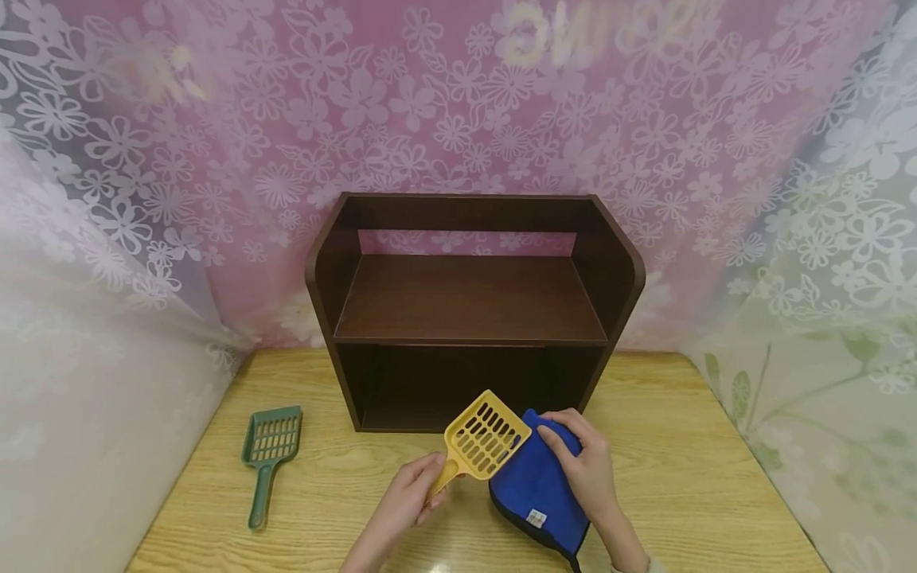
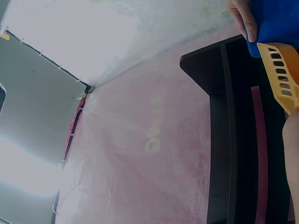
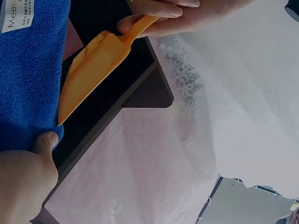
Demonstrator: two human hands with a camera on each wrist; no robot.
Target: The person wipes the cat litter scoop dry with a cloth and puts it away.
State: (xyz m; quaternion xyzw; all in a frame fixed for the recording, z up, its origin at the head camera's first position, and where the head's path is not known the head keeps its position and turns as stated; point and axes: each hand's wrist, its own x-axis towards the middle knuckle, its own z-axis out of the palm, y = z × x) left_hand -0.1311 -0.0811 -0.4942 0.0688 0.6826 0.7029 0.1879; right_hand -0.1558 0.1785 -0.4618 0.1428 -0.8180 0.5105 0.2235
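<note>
My left hand point(image 1: 407, 493) grips the handle of a yellow slotted litter scoop point(image 1: 485, 438), its basket tilted up and to the right. The right hand point(image 1: 589, 469) pinches the upper edge of a blue cloth point(image 1: 526, 481) with a dark underside and a white label point(image 1: 536, 518). In the head view the scoop's right corner overlaps the cloth. From the right wrist, the scoop's front edge is right at the cloth's edge, close to the right thumb point(image 3: 46, 142). A green slotted litter scoop point(image 1: 264, 469) lies on the table at the left, away from both hands.
A dark brown two-tier shelf point(image 1: 469, 298) stands at the back of the wood-grain table point(image 1: 673, 446), just beyond the hands. Flowered curtains point(image 1: 458, 119) hang behind it and along both sides.
</note>
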